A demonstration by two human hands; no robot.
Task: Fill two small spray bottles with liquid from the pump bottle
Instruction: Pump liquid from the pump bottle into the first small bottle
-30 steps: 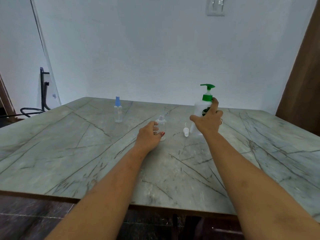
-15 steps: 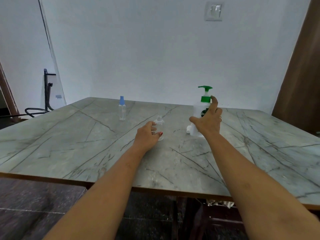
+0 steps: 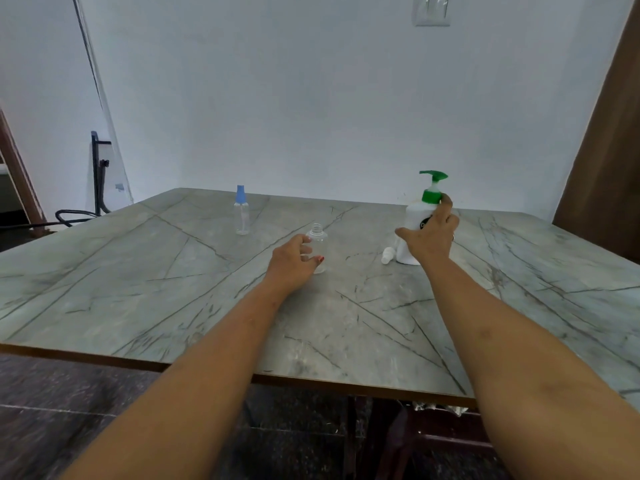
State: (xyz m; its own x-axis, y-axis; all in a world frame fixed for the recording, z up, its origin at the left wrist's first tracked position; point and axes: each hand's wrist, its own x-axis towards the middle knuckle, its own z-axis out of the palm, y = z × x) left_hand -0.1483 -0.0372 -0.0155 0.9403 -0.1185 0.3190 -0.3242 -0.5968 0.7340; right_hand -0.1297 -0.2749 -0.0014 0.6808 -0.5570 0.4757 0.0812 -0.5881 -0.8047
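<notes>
A white pump bottle (image 3: 410,233) with a green pump head stands at the right of the marble table (image 3: 173,271). My right hand (image 3: 431,237) grips its body, the forefinger reaching up to the green collar. My left hand (image 3: 292,263) holds a small clear spray bottle (image 3: 319,245) that stands upright with its neck uncapped. A white spray cap (image 3: 387,255) lies on the table just left of the pump bottle's base. A second small clear spray bottle (image 3: 241,211) with a blue cap stands farther back on the left.
A white wall with a switch plate (image 3: 431,10) stands behind the table. A dark metal frame (image 3: 98,174) leans at the far left, and a brown door (image 3: 609,150) is at the right. The table's near edge runs across below my forearms.
Both hands keep their hold on the two bottles. The view has shifted slightly, and the white cap shows again beside the pump bottle's base.
</notes>
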